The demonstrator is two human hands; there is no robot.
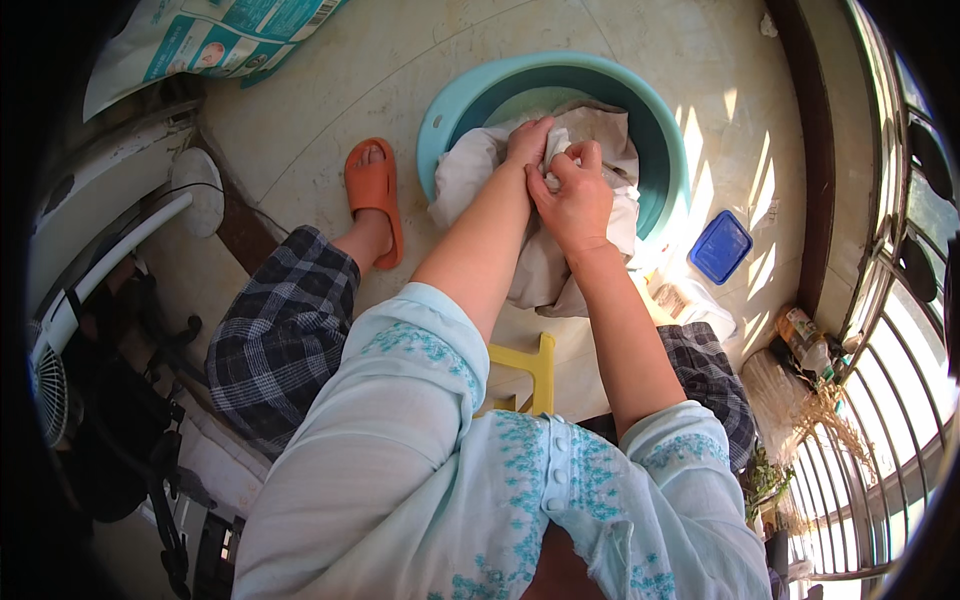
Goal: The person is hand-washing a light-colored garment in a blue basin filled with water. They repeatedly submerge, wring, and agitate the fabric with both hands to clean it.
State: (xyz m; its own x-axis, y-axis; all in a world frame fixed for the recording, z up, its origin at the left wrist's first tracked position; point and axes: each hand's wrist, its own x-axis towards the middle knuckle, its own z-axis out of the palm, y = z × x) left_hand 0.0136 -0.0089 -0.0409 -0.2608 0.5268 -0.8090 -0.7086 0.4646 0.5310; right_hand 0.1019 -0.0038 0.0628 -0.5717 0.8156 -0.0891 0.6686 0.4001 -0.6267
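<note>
A pale, light-coloured cloth [469,166] lies bunched in a round teal plastic basin [551,64], and part of it hangs over the near rim towards me. My left hand [530,142] grips a fold of it over the basin. Close beside it on the right, my right hand [576,191] has its fingers curled around a bunched part of the same cloth. The two hands nearly touch. Whatever lies beneath the cloth is hidden.
A blue plastic lid [721,247] and a white container [701,306] lie right of the basin. A yellow plastic stool [541,371] stands below me. My foot wears an orange slipper [375,196]. A printed bag [217,45] is at upper left, a fan [51,394] at far left, window bars [892,360] at right.
</note>
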